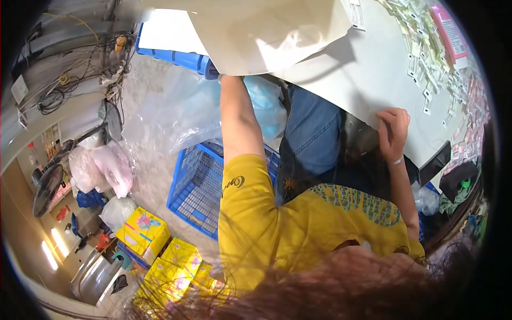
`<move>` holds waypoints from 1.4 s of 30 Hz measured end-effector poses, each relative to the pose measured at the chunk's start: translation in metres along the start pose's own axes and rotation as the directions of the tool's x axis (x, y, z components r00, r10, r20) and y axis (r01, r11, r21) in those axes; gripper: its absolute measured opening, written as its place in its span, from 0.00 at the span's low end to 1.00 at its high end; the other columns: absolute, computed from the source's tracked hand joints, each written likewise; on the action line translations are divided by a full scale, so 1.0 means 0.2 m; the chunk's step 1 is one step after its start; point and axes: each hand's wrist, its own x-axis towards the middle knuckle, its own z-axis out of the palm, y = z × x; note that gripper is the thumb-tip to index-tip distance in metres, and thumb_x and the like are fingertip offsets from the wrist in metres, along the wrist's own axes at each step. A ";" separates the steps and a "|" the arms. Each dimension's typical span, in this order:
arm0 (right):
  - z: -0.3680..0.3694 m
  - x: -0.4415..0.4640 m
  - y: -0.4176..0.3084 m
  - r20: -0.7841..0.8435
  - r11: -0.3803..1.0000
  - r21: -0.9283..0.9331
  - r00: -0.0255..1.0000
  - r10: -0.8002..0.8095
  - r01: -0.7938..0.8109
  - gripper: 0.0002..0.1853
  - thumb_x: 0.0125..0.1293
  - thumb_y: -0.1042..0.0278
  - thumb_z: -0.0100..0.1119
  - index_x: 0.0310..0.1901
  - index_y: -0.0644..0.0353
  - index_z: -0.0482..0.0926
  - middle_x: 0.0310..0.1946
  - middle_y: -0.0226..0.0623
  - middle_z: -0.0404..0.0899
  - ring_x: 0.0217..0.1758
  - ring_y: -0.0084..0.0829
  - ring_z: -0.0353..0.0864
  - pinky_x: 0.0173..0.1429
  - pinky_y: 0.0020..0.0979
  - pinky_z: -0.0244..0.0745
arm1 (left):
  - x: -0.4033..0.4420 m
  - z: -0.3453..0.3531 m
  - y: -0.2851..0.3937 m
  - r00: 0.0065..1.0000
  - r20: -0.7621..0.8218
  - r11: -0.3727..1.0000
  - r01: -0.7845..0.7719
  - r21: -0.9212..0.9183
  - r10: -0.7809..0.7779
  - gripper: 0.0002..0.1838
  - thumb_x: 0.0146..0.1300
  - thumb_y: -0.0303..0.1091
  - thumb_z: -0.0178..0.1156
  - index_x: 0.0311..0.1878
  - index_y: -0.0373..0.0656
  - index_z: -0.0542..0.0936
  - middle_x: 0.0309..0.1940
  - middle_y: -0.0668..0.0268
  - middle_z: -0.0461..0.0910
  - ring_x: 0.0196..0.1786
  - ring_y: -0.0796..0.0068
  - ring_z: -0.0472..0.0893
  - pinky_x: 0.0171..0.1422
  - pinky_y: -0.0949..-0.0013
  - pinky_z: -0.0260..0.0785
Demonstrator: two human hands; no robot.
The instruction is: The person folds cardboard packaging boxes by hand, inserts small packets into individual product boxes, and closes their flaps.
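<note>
My left arm reaches forward, and its hand is hidden beneath a large beige sheet. This sheet looks stiff, like thin board, and covers part of the white tabletop. Beside the hidden hand is the rim of a blue plastic crate, with a white surface above it. My right hand rests at the table's near edge, fingers loosely bent, thumb apart, nothing visible in it. Farther right on the table lie many small white and pale green plastic pieces, heaped in a band.
A pink package lies at the far right of the table. On the floor are an empty blue basket, clear plastic bags, yellow printed boxes and pinkish bags. Cables hang at left, near a fan.
</note>
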 end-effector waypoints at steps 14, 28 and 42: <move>0.03 -0.03 0.01 -0.036 0.997 -0.040 0.997 -0.073 0.071 0.09 0.60 0.79 0.59 0.42 0.59 0.81 0.37 0.37 0.78 0.44 0.37 0.75 0.52 0.35 0.63 | -0.08 0.00 0.12 1.000 -0.011 0.995 0.024 -0.094 -0.026 0.37 0.61 0.52 0.65 0.56 0.23 0.70 0.55 0.42 0.73 0.57 0.43 0.71 0.63 0.51 0.63; 0.03 -0.03 0.02 -0.030 0.995 -0.058 0.996 -0.079 0.077 0.10 0.57 0.76 0.60 0.42 0.57 0.82 0.38 0.38 0.78 0.43 0.38 0.75 0.50 0.36 0.61 | -0.46 0.29 0.24 0.726 0.008 0.349 0.340 -0.873 -0.687 0.38 0.62 0.56 0.64 0.53 0.22 0.73 0.53 0.46 0.77 0.55 0.49 0.74 0.59 0.52 0.66; 0.02 0.00 -0.02 0.036 0.995 -0.095 0.999 -0.021 0.024 0.14 0.50 0.77 0.58 0.41 0.57 0.81 0.37 0.36 0.75 0.43 0.39 0.73 0.52 0.38 0.60 | -0.25 0.45 0.04 0.868 0.355 -0.513 0.140 -0.847 -0.348 0.26 0.69 0.52 0.55 0.63 0.47 0.73 0.58 0.63 0.78 0.61 0.62 0.76 0.63 0.57 0.72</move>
